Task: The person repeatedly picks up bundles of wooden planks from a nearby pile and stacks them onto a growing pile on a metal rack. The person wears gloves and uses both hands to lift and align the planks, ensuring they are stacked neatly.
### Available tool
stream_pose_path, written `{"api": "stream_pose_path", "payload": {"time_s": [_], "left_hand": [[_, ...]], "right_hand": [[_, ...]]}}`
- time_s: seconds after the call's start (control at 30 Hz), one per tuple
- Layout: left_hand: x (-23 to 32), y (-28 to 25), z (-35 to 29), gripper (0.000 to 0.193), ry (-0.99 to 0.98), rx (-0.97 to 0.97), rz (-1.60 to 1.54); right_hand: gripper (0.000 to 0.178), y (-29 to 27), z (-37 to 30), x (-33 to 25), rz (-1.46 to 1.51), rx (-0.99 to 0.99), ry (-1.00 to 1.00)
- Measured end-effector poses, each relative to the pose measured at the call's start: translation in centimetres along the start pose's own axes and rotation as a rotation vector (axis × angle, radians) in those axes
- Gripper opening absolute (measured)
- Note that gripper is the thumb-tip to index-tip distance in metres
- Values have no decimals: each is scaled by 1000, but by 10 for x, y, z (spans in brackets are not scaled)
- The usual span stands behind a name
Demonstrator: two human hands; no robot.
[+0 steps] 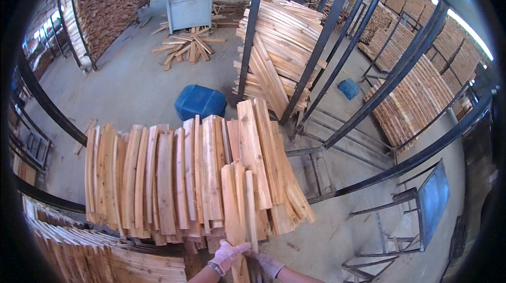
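Observation:
My left hand (229,256), in a pale pink work glove with a band at the wrist, lies across the near end of a wooden board (232,209), its fingers closed over it. My right hand (270,265), gloved too, is closed at the side of a narrow wooden slat (252,206) beside that board; part of its fingers is hidden behind the wood. Both pieces point away from me, over the right part of a row of wooden boards (167,177). A wider board (249,146) lies raised on this row, just beyond my hands.
Dark metal posts (311,45) rise around the row, with a tall stack of boards (284,24) behind. A blue plastic container (200,102) stands on the floor past the row. More boards (100,251) lie at lower left; a metal frame with a blue panel (434,204) stands right.

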State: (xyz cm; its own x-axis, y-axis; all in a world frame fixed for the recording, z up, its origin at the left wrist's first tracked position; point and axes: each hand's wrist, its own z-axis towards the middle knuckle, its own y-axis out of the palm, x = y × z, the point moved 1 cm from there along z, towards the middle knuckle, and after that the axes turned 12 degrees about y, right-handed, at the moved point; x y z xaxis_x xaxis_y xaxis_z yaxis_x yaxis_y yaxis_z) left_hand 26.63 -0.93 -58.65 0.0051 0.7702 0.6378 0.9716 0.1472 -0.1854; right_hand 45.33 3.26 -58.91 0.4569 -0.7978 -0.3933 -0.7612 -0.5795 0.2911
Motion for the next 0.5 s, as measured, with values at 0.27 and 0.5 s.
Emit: {"api": "stream_pose_path", "payload": {"time_s": [0.27, 0.5], "left_hand": [[65, 23, -63, 90, -67, 147, -180], [52, 5, -153, 63, 154, 66, -345]], "right_hand": [[40, -43, 49, 68, 270, -199, 91], [42, 17, -30, -16, 105, -200, -81]]}}
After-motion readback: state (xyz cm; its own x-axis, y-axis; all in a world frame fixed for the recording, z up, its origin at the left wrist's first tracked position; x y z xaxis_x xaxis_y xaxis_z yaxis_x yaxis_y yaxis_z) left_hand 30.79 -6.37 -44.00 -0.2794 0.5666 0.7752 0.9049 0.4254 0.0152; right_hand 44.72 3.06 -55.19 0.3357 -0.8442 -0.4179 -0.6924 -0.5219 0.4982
